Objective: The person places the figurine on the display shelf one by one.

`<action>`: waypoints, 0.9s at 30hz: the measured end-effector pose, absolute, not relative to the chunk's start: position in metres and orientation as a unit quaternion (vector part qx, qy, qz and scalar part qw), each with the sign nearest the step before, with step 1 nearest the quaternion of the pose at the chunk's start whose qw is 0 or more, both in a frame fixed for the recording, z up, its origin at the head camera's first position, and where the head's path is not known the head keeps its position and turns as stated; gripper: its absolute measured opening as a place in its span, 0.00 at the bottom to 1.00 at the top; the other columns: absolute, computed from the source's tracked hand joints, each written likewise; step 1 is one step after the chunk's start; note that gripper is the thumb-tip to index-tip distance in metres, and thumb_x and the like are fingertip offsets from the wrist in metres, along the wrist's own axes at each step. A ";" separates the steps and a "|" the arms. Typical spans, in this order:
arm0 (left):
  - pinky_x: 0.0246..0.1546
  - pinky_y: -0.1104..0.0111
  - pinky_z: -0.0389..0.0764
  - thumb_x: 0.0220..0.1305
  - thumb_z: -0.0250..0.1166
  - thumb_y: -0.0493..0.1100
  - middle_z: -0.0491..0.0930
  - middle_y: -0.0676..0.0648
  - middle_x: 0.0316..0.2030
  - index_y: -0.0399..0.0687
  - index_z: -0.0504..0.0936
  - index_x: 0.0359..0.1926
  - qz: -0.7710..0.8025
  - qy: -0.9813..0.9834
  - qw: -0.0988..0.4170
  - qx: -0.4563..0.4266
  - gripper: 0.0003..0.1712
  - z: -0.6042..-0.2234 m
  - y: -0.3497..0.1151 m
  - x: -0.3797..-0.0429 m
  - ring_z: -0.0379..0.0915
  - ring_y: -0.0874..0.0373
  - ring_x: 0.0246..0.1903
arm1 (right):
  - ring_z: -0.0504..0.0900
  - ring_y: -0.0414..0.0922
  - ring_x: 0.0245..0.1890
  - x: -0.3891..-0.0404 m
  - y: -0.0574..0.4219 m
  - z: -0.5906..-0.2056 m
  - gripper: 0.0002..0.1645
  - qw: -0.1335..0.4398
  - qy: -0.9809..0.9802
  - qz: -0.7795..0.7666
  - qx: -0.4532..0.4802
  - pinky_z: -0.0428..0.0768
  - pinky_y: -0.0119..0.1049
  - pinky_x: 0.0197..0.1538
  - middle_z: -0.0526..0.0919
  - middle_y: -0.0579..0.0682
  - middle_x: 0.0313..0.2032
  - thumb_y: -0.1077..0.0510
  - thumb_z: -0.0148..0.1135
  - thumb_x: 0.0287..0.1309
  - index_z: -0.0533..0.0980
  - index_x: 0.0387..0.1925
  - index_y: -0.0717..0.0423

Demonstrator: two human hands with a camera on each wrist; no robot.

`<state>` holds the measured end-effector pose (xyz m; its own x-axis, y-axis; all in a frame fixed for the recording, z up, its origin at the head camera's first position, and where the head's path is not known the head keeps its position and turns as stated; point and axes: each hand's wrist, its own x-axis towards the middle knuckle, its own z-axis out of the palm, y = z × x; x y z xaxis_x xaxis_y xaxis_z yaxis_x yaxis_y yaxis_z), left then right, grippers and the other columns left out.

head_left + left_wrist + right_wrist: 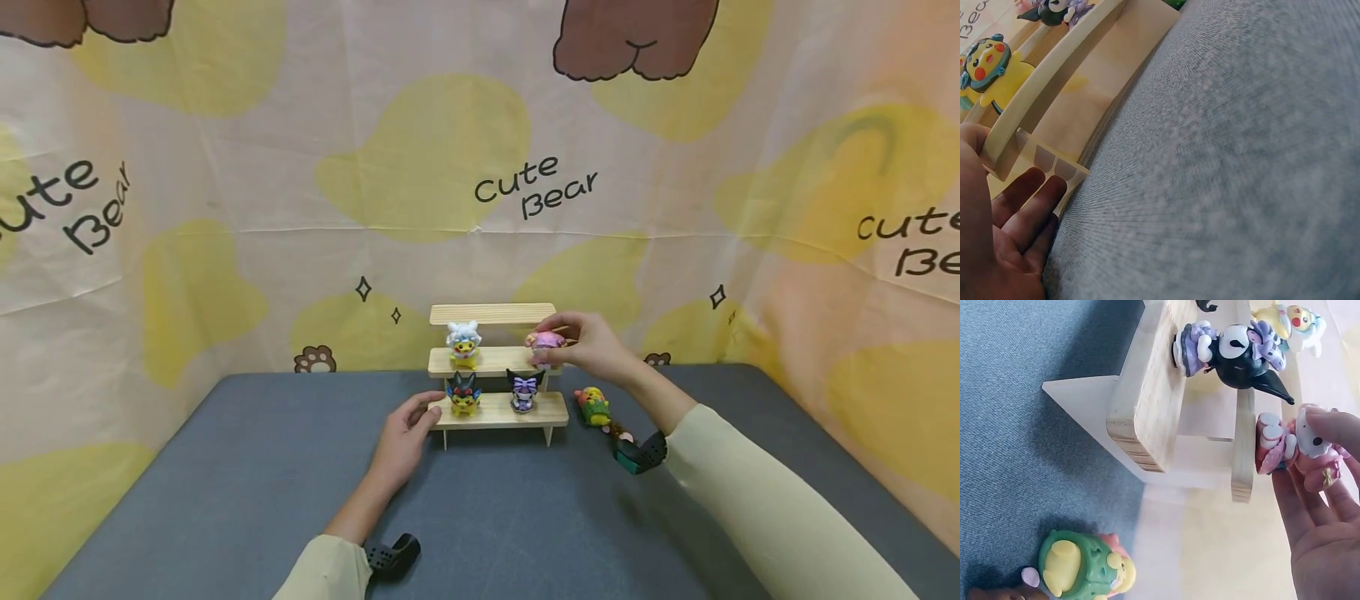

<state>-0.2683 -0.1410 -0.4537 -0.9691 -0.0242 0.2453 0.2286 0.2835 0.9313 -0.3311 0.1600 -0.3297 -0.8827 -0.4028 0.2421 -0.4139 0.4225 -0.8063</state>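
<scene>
A three-tier wooden display stand stands on the table. My left hand pinches the left end of its lowest shelf; in the left wrist view two fingers lie by the pale side leg. My right hand holds a pink figurine with a white face by its head, thumb on the face, feet at the right end of the middle shelf. Left on that shelf is a white-hooded yellow figurine. Below stand a dark-hooded yellow figurine and a black-and-purple figurine.
Right of the stand, a green-and-yellow figurine lies on the grey tabletop. A small brown figurine lies just in front of it, partly hidden by the right wrist's black band. A printed cloth backdrop rises behind.
</scene>
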 end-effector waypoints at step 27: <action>0.60 0.52 0.77 0.75 0.59 0.46 0.81 0.41 0.62 0.50 0.82 0.60 -0.593 -0.797 0.100 -0.056 0.17 -0.453 -0.141 -0.269 0.77 0.48 0.62 | 0.82 0.50 0.51 -0.342 0.139 -0.330 0.27 -0.013 -0.826 0.499 0.261 0.81 0.29 0.46 0.83 0.62 0.52 0.65 0.75 0.53 0.78 0.55 0.62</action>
